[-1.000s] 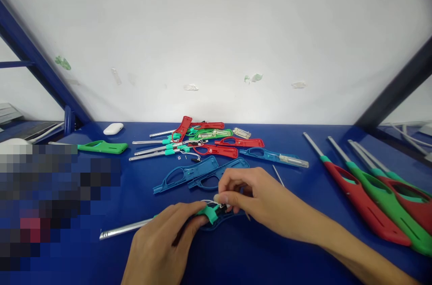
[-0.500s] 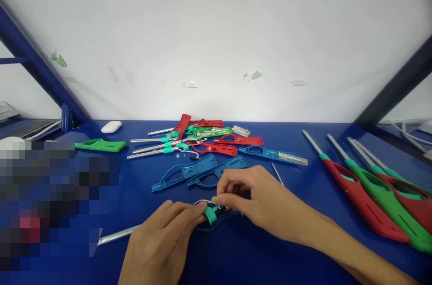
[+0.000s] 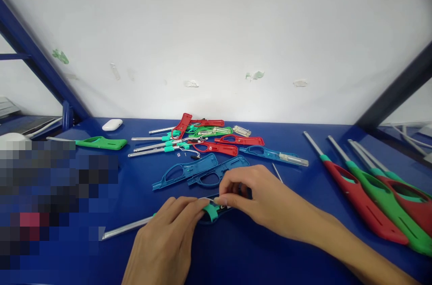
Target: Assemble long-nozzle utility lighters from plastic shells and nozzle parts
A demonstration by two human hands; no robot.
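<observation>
While my left hand point(image 3: 167, 229) lay curled over the opened lighter point(image 3: 211, 212), my right hand point(image 3: 258, 193) worked at its inner end, both on the near side of the pair of blue shell halves point(image 3: 202, 170). The lighter lay low over the bench point(image 3: 270, 253), just in front of those halves. I judged it light in all, but uneven to handle: the silver tube point(image 3: 128, 227) looked stiff and smooth, likely to roll or slip under a loose hold, whereas the thin blue plastic would probably flex if squeezed. The white wire point(image 3: 203, 198) seemed soft and the easiest part to snag. The best place to steady it, I thought, was where the tube met the shell, with only a light pinch for the small inner parts.

My left hand held the lighter, palm down, its fingers reaching to the edge of the teal trigger piece point(image 3: 211, 208), so that the tube came out beyond the knuckles. My right wrist was bent, the thumb and forefinger brought narrowly together over a dark part point(image 3: 224, 207); whether they had closed on it I couldn't tell.
</observation>
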